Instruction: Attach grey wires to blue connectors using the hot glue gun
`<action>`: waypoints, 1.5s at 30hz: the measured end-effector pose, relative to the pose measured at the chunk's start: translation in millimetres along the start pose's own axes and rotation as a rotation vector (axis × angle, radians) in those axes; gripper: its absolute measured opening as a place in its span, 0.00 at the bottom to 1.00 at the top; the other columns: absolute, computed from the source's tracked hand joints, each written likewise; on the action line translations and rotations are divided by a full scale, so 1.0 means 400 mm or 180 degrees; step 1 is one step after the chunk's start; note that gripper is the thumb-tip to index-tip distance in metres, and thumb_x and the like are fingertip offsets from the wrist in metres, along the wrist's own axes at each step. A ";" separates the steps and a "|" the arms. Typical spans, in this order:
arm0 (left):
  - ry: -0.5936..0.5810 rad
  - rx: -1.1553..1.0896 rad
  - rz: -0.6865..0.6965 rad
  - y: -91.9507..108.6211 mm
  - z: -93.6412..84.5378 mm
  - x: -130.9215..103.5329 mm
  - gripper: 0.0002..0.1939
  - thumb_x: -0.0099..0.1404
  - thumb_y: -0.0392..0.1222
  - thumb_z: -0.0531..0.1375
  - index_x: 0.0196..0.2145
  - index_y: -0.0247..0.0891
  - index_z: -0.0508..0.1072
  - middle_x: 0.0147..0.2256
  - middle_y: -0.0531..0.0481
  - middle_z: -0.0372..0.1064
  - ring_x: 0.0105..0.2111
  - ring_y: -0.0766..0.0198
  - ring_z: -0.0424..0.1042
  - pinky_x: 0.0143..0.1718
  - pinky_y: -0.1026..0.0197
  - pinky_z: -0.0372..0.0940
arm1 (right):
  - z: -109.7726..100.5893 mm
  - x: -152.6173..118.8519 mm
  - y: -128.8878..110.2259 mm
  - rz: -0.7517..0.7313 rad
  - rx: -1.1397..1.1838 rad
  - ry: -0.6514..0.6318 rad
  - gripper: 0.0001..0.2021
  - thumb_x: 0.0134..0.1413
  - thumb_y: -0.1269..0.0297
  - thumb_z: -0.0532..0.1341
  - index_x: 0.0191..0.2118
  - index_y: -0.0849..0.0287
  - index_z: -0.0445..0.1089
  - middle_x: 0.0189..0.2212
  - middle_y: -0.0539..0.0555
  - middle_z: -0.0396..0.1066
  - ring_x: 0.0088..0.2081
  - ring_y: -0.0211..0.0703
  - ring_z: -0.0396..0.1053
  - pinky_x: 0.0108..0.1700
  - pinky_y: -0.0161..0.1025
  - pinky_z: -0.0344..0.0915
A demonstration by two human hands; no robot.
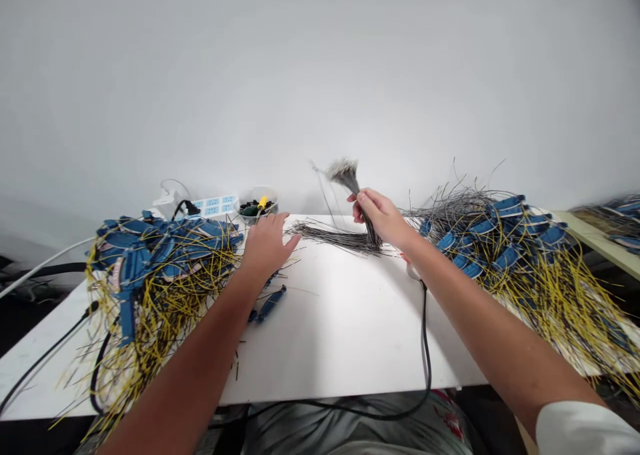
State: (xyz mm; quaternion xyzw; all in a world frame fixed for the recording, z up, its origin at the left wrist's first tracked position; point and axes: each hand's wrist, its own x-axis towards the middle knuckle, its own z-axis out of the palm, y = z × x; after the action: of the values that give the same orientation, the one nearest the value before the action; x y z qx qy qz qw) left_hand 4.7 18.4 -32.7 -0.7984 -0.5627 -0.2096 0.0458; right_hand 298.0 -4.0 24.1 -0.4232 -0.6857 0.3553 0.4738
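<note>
A bundle of thin grey wires (344, 172) is gripped in my right hand (379, 213), its pale ends fanned out at the top left. Its lower end bends at the table, where many dark wires (340, 235) lie flat toward the left. My left hand (267, 241) hovers with fingers spread beside the small bowl (245, 219), holding nothing that I can see. Just below that hand lies a blue plastic piece (271, 303). An orange and white tool (412, 267) with a black cord lies partly hidden behind my right forearm.
Heaps of blue pieces with yellow and black wires lie at left (135, 255) and right (505, 255) on the white table (350, 348). A power strip (215, 205) stands by the wall. A black cord (429, 361) runs over the front edge.
</note>
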 end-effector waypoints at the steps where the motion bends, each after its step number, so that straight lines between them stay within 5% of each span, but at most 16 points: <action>1: 0.0034 0.0007 0.0070 -0.001 0.005 -0.001 0.30 0.71 0.53 0.59 0.64 0.34 0.67 0.56 0.36 0.72 0.58 0.39 0.68 0.56 0.42 0.62 | -0.013 0.006 -0.024 0.0014 0.0216 0.0036 0.20 0.72 0.44 0.55 0.47 0.58 0.71 0.31 0.49 0.69 0.32 0.38 0.68 0.38 0.36 0.67; 5: 0.0088 -0.0319 0.0644 0.008 0.010 -0.008 0.27 0.71 0.45 0.57 0.64 0.37 0.66 0.62 0.39 0.68 0.64 0.46 0.64 0.63 0.45 0.57 | -0.064 0.022 -0.140 -0.0013 0.0642 0.0088 0.21 0.69 0.42 0.59 0.46 0.58 0.71 0.30 0.50 0.70 0.29 0.38 0.69 0.33 0.36 0.68; 8: 0.0278 -0.0604 0.0864 0.028 -0.022 -0.008 0.21 0.68 0.36 0.54 0.57 0.41 0.72 0.57 0.45 0.72 0.60 0.51 0.67 0.63 0.46 0.56 | -0.090 0.024 -0.210 0.0002 0.0603 -0.0131 0.21 0.69 0.43 0.60 0.47 0.58 0.72 0.32 0.53 0.73 0.30 0.39 0.71 0.35 0.37 0.71; 11: 0.0830 -0.0967 0.0436 0.053 -0.069 0.005 0.12 0.67 0.35 0.53 0.42 0.41 0.75 0.45 0.46 0.76 0.51 0.51 0.71 0.58 0.47 0.59 | -0.093 0.022 -0.223 0.0136 0.0342 -0.0459 0.20 0.71 0.45 0.58 0.46 0.60 0.72 0.34 0.54 0.74 0.29 0.39 0.71 0.33 0.36 0.70; 14: 0.1145 -0.1988 -0.0144 0.080 -0.090 0.035 0.11 0.69 0.40 0.54 0.44 0.40 0.75 0.46 0.44 0.75 0.51 0.54 0.72 0.57 0.50 0.63 | -0.075 0.022 -0.180 0.0231 -0.0058 -0.0882 0.20 0.74 0.48 0.55 0.43 0.61 0.71 0.34 0.54 0.75 0.29 0.37 0.70 0.32 0.34 0.67; 16: 0.0754 -0.2909 -0.0488 0.102 -0.080 0.064 0.17 0.72 0.48 0.55 0.53 0.39 0.73 0.53 0.42 0.75 0.56 0.53 0.72 0.60 0.50 0.62 | -0.058 0.018 -0.140 0.0223 -0.0137 -0.1045 0.19 0.75 0.49 0.53 0.43 0.61 0.71 0.34 0.54 0.74 0.29 0.36 0.68 0.32 0.34 0.65; 19: -0.0421 -0.4159 -0.0910 0.151 -0.054 0.108 0.33 0.75 0.66 0.45 0.58 0.38 0.71 0.61 0.38 0.71 0.64 0.50 0.67 0.64 0.47 0.60 | -0.037 0.005 -0.100 0.0228 -0.0025 -0.0952 0.19 0.76 0.50 0.51 0.44 0.60 0.70 0.33 0.53 0.74 0.28 0.36 0.68 0.34 0.36 0.66; 23: -0.1506 -0.5613 -0.0572 0.251 -0.059 0.145 0.39 0.71 0.76 0.44 0.49 0.38 0.75 0.51 0.37 0.77 0.53 0.49 0.75 0.54 0.50 0.69 | -0.028 -0.012 -0.091 0.0072 0.0123 -0.0768 0.19 0.75 0.49 0.51 0.39 0.59 0.67 0.30 0.51 0.71 0.30 0.37 0.69 0.36 0.37 0.68; 27: -0.1076 -0.6107 -0.0370 0.356 -0.109 0.155 0.19 0.71 0.58 0.62 0.43 0.37 0.74 0.44 0.42 0.76 0.40 0.57 0.77 0.34 0.59 0.69 | -0.025 -0.018 -0.091 -0.0040 0.0588 -0.0234 0.19 0.70 0.44 0.57 0.42 0.57 0.65 0.37 0.52 0.73 0.32 0.38 0.73 0.39 0.39 0.74; 29: -0.0679 -0.6232 -0.0535 0.385 -0.130 0.156 0.13 0.70 0.50 0.64 0.40 0.36 0.72 0.43 0.42 0.76 0.40 0.58 0.77 0.34 0.60 0.69 | -0.025 -0.019 -0.091 -0.0059 0.0745 0.0103 0.20 0.69 0.42 0.58 0.44 0.57 0.66 0.39 0.53 0.74 0.32 0.38 0.74 0.38 0.39 0.75; 33: -0.0080 -0.6722 -0.1266 0.365 -0.153 0.163 0.16 0.79 0.44 0.53 0.31 0.38 0.64 0.26 0.51 0.70 0.31 0.64 0.76 0.41 0.59 0.72 | -0.049 -0.024 -0.110 -0.0012 0.0819 0.0739 0.21 0.69 0.41 0.58 0.45 0.58 0.68 0.36 0.53 0.74 0.31 0.39 0.75 0.34 0.37 0.73; 36: -0.0101 -0.7228 -0.1676 0.310 -0.183 0.166 0.20 0.81 0.42 0.47 0.27 0.40 0.56 0.16 0.61 0.46 0.14 0.72 0.53 0.22 0.68 0.59 | -0.110 -0.019 -0.144 0.0026 0.0810 0.1043 0.22 0.70 0.40 0.57 0.44 0.57 0.67 0.30 0.50 0.70 0.27 0.36 0.71 0.31 0.35 0.69; 38: -0.0275 -0.7486 -0.1740 0.279 -0.222 0.158 0.22 0.81 0.44 0.43 0.26 0.41 0.51 0.16 0.60 0.41 0.13 0.72 0.46 0.15 0.66 0.47 | -0.162 -0.001 -0.166 -0.0102 0.0569 0.1100 0.22 0.70 0.40 0.56 0.44 0.56 0.69 0.26 0.47 0.64 0.23 0.35 0.63 0.26 0.34 0.62; 42: -0.0525 -0.7681 -0.1275 0.265 -0.346 0.116 0.24 0.79 0.56 0.45 0.27 0.42 0.51 0.17 0.59 0.41 0.14 0.71 0.43 0.14 0.64 0.44 | -0.217 0.081 -0.160 -0.0621 -0.0880 0.0776 0.22 0.72 0.43 0.56 0.43 0.58 0.74 0.25 0.49 0.65 0.25 0.37 0.60 0.29 0.36 0.56; 45: -0.0499 -0.7688 -0.0647 0.283 -0.450 0.075 0.24 0.79 0.58 0.47 0.28 0.42 0.51 0.18 0.59 0.38 0.16 0.69 0.38 0.14 0.61 0.42 | -0.163 0.146 -0.083 -0.0646 -0.2240 0.0254 0.19 0.75 0.50 0.54 0.46 0.58 0.76 0.33 0.53 0.73 0.32 0.42 0.65 0.36 0.40 0.57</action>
State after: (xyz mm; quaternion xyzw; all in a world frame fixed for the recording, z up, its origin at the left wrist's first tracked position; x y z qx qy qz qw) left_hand 66.1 -52.0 160.6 -0.2897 -0.0663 -0.5528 -0.7785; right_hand 340.6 42.3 93.7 -0.5036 -0.7854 0.0321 0.3585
